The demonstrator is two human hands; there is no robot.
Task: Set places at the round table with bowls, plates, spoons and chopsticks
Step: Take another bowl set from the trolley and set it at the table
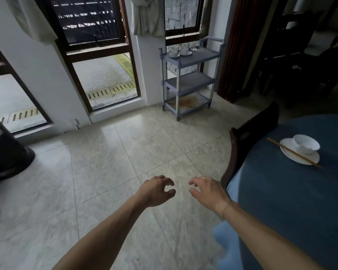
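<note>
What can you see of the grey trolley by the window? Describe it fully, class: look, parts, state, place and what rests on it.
The grey trolley is a three-shelf cart, plastic-looking, with upright corner posts, a raised handle frame at its right end and small castors. It stands upright on the tiled floor against the white wall, beside the windows. Its top shelf carries white bowls on plates and some spoons. The middle shelf looks bare; the bottom shelf shows a brown stain.

we see open tiled floor (125,152) toward the cart (187,78) at twelve o'clock; a chair (250,137) and the round table (293,191) block three o'clock.
</note>
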